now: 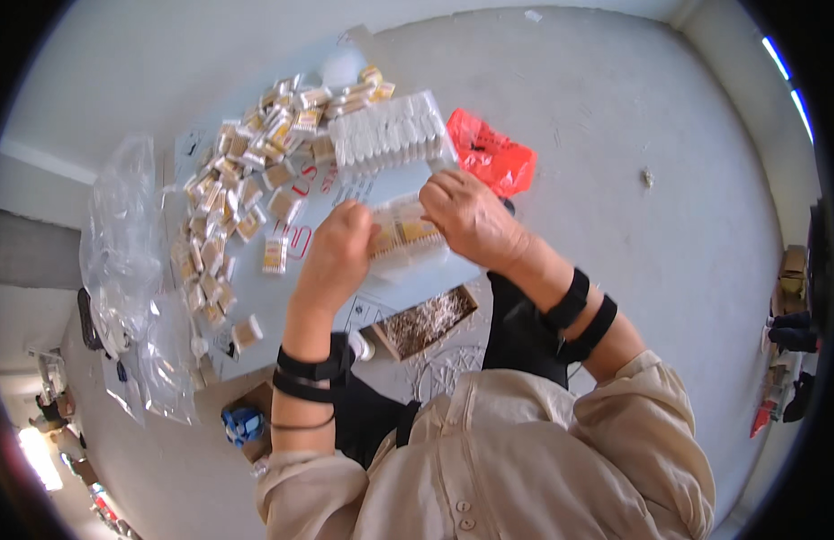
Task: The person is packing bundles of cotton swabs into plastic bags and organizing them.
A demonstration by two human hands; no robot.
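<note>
Between my two hands is a transparent plastic bag (408, 268) with small packs of what look like cotton swabs (404, 232) inside, their yellow labels showing. My left hand (338, 250) is closed, pinching the bag's left upper corner. On the opposite side my right hand (466, 214) has its fingers bent and pressed together at the bag's upper right edge. Just beyond the hands lies a bundle of white-wrapped packs (388, 135) in transparent film. A single labelled pack (274, 256) rests on the board left of my left hand.
Many loose swab packs (223, 193) are heaped on the left of the printed board (331, 301). A red plastic bag (494, 151) lies at the far right edge. Transparent bags (120, 261) hang at the left. Below the near edge stands a carton of thin sticks (426, 322).
</note>
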